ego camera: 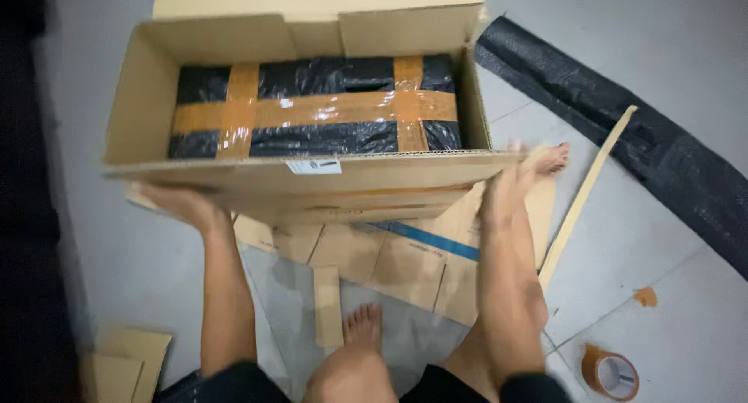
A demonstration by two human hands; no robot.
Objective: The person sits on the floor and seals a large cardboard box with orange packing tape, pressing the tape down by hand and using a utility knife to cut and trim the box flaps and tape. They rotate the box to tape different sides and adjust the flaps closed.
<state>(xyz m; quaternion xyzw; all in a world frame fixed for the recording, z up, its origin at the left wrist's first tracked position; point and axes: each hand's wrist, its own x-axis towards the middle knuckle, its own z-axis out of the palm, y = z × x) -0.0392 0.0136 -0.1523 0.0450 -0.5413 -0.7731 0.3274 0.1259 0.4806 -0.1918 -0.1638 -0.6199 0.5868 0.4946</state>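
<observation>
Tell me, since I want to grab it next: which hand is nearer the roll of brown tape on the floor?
Right. The right hand grips the cardboard box on the side of the tape roll; the left hand holds the far side.

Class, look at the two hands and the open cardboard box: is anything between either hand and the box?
Nothing visible. The left hand and the right hand both press directly against the cardboard box, at its lower front corners.
</observation>
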